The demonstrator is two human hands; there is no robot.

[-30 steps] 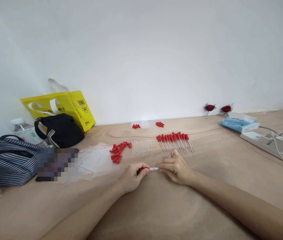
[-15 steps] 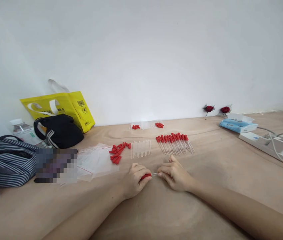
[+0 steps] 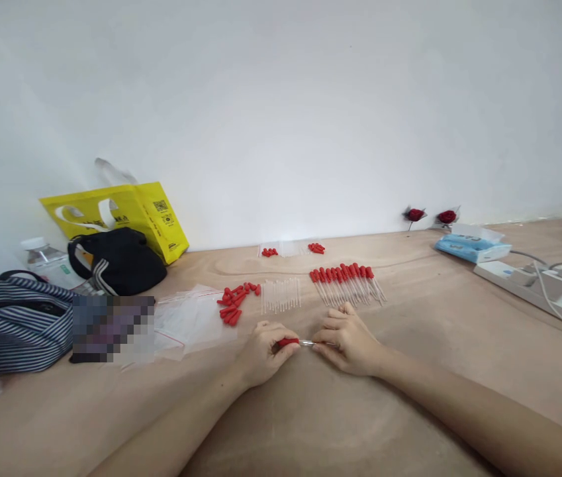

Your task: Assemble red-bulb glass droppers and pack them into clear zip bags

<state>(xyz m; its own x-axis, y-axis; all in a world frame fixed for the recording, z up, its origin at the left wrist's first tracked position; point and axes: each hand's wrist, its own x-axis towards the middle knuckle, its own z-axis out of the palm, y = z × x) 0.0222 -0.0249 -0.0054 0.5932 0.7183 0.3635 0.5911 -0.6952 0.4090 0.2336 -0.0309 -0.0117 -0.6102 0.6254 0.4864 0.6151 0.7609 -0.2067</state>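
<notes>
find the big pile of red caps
In the head view the pile of red caps lies left of centre, between the clear plastic bags and the row of clear tubes.

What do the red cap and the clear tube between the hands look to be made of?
The red cap, pinched in the left hand: probably rubber or soft plastic, matte, opaque, no glare. The clear tube, held by the right hand: see-through with a bright glint, so glass or hard clear plastic; the view cannot tell which.
</notes>
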